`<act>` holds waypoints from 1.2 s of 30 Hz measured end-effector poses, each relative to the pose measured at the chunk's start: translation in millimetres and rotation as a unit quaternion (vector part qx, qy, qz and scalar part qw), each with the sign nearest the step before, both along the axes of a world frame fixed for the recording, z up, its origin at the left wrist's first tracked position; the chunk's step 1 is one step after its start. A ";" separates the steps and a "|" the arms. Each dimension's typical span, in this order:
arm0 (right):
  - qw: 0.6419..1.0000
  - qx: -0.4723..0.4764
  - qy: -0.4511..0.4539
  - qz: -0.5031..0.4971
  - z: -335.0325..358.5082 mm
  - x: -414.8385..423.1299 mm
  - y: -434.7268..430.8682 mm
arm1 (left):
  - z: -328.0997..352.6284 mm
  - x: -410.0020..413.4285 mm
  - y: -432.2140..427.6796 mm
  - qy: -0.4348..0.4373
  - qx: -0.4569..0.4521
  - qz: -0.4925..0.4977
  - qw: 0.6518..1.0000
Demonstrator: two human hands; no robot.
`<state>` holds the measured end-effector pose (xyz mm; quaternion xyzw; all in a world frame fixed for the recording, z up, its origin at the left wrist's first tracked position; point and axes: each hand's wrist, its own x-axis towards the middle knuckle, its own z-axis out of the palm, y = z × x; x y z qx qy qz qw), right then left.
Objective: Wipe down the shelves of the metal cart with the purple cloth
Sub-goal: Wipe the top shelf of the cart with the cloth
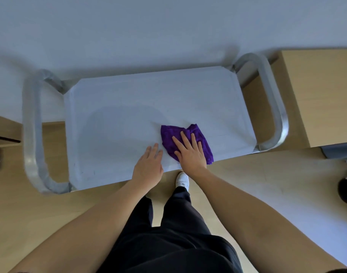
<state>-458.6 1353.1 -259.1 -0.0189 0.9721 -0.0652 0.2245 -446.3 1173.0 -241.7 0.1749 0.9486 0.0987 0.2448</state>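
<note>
Now right hand (190, 153) presses purple cloth (169, 134) on metal cart (149, 99), left hand (148, 166) beside.

The metal cart (157, 107) has a smooth, matt grey top shelf and dull brushed tube handles (275, 107). A soft, crumpled purple cloth (170, 137) lies on it. The floor (267, 184) looks like pale, smooth wood.

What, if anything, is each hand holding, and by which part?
Nothing is gripped: right hand presses the purple cloth at its middle; left hand rests on the shelf.
</note>
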 end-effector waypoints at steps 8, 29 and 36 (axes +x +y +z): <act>1.000 0.013 0.003 0.015 4.6 -11.1 96.1 | 4.7 -9.7 68.9 -0.016 -0.006 -0.023 1.000; 0.996 -0.027 0.002 0.087 -5.3 -33.5 144.9 | -4.0 -4.3 138.5 -0.005 -0.046 0.079 0.996; 0.997 0.025 0.000 -0.078 -5.8 -61.2 207.6 | -6.1 -2.5 133.0 -0.028 -0.038 0.076 0.996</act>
